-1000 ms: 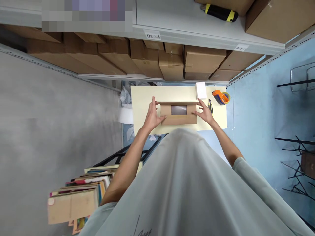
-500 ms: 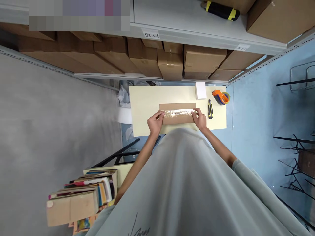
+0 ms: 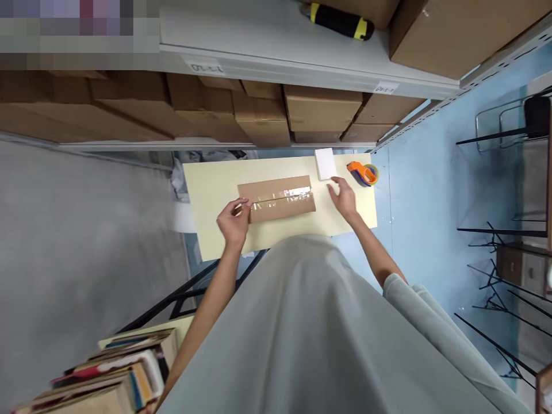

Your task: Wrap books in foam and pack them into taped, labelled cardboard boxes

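A brown cardboard box (image 3: 280, 214) with shiny clear tape along its middle seam lies slightly tilted on the pale yellow table (image 3: 215, 178). At its left end my left hand (image 3: 235, 223) has thumb and fingers closed on the edge. My right hand (image 3: 344, 198) is off the box, to its right, with thumb and fingers apart and nothing visible in them. Just above those fingertips sits a small white box (image 3: 325, 164). An orange tape dispenser (image 3: 362, 173) lies farther right. The utility knife seen earlier on the table is hidden, apparently behind my right hand.
Over the far side of the table rises a grey shelf (image 3: 267, 66) packed with cardboard boxes (image 3: 323, 109). A black and yellow tool (image 3: 340, 22) lies on its upper board. Books (image 3: 125, 374) are stacked at lower left. Black metal legs (image 3: 502, 232) stand at the right.
My right hand has let go of the box's right end and moved right, over the spot where the knife lay. My left hand stays at the left end. The view has shifted and turned slightly.
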`<action>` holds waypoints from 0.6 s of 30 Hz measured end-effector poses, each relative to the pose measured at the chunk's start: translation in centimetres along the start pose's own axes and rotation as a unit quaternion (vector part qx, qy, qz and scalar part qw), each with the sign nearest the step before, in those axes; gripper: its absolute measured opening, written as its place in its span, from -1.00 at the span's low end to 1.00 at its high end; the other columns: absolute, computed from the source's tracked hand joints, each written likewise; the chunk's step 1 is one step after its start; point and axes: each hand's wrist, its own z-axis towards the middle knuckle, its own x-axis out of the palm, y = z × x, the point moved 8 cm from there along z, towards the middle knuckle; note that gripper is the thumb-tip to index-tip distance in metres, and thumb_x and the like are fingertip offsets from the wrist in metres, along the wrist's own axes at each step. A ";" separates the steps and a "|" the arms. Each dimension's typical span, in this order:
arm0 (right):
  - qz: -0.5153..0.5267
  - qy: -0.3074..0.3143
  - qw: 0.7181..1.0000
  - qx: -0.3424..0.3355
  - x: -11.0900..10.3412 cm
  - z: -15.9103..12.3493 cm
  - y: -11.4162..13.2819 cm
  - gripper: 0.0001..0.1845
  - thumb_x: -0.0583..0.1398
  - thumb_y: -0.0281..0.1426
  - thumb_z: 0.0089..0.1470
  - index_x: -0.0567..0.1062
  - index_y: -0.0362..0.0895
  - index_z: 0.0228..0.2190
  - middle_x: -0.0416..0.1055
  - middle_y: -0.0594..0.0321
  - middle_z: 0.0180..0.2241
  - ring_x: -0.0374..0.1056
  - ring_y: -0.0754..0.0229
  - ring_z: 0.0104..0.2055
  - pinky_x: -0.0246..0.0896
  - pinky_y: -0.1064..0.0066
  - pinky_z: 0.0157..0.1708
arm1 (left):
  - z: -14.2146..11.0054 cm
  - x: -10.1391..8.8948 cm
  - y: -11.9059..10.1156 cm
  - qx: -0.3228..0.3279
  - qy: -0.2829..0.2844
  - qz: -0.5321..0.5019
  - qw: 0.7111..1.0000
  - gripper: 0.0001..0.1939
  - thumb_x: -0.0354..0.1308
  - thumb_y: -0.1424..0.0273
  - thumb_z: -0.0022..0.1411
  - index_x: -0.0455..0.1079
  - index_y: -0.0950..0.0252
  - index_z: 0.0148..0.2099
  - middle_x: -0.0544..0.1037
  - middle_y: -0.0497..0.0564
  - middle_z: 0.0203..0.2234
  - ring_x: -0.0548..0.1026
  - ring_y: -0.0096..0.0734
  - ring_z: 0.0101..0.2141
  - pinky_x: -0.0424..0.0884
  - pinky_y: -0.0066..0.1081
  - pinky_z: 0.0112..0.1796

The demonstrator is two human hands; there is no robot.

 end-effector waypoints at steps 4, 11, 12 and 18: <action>-0.115 -0.065 0.982 0.135 -5.7 2.6 -10.6 -0.50 0.26 -0.15 0.42 0.51 -0.20 0.22 0.48 -0.29 0.30 0.37 -0.31 0.42 0.31 -0.22 0.42 | -0.3 0.3 0.0 -0.011 -0.018 0.008 1.000 -0.84 0.35 0.26 0.32 0.59 0.23 -0.13 0.73 0.10 -0.12 0.71 -0.15 -0.05 0.69 -0.11 0.11; -0.154 0.034 0.980 0.123 -3.2 5.8 -17.1 -0.51 0.25 -0.24 0.40 0.50 -0.34 0.17 0.41 -0.51 0.34 0.32 -0.33 0.44 0.14 -0.28 0.48 | -0.6 0.8 0.7 -0.028 -0.045 0.001 0.999 -0.83 0.34 0.29 0.33 0.57 0.25 -0.09 0.70 0.11 -0.11 0.69 -0.24 -0.06 0.66 -0.26 0.06; -0.147 0.024 0.981 0.127 -3.0 5.9 -17.3 -0.51 0.22 -0.24 0.41 0.49 -0.34 0.19 0.40 -0.50 0.36 0.34 -0.30 0.43 0.13 -0.27 0.49 | -0.6 0.8 0.8 -0.028 -0.046 0.000 0.999 -0.81 0.34 0.28 0.33 0.57 0.25 -0.08 0.71 0.12 -0.10 0.68 -0.24 -0.06 0.65 -0.26 0.06; -0.145 0.029 0.978 0.145 -3.4 6.2 -16.6 -0.51 0.16 -0.19 0.41 0.53 -0.32 0.13 0.49 -0.46 0.26 0.40 -0.32 0.37 0.11 -0.27 0.47 | -1.2 1.0 0.6 -0.020 -0.048 0.000 0.999 -0.79 0.29 0.24 0.37 0.58 0.24 -0.06 0.73 0.12 -0.06 0.67 -0.24 -0.03 0.61 -0.30 0.05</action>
